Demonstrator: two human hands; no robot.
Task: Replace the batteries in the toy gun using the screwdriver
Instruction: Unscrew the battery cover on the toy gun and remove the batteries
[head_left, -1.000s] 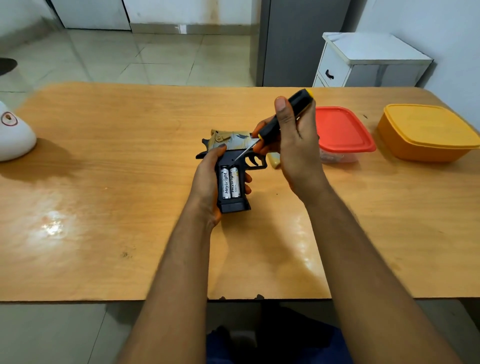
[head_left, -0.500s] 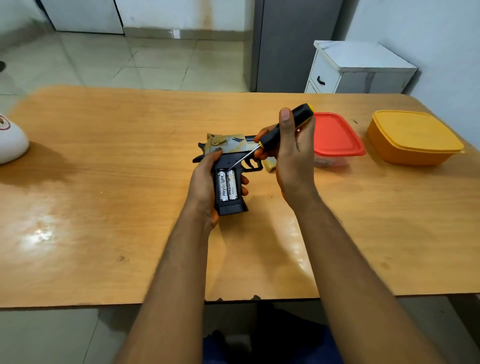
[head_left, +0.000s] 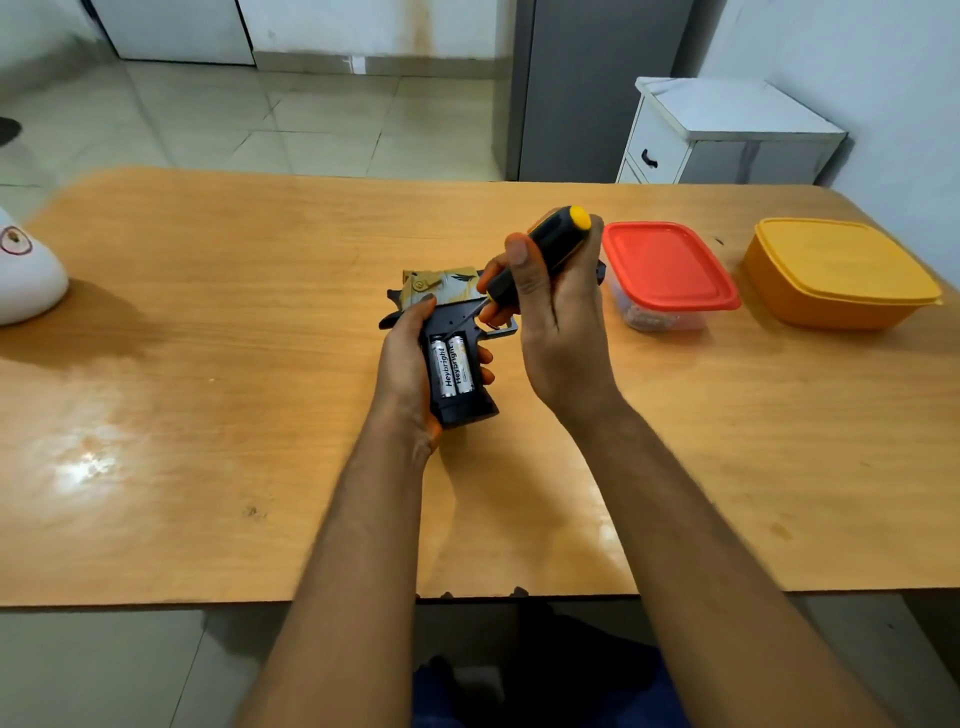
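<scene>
A black toy gun (head_left: 451, 318) with a gold slide is held over the wooden table (head_left: 208, 364), its grip pointing toward me. My left hand (head_left: 408, 358) wraps around the grip. The battery compartment is uncovered and two silver batteries (head_left: 452, 366) lie side by side in it. My right hand (head_left: 558, 332) grips a screwdriver (head_left: 545, 249) with a black handle and yellow end cap. Its thin shaft slants down-left, and the tip rests on the gun's body just above the batteries.
A clear container with a red lid (head_left: 665, 270) stands right of my hands, and an orange lidded container (head_left: 836, 275) farther right. A white rounded object (head_left: 26, 280) lies at the table's left edge. A white cabinet (head_left: 722, 135) stands behind the table.
The screwdriver's tip has stayed at the gun above the batteries, and my right hand has shifted slightly on the handle. The head camera has moved a little; the gun is still in my left hand.
</scene>
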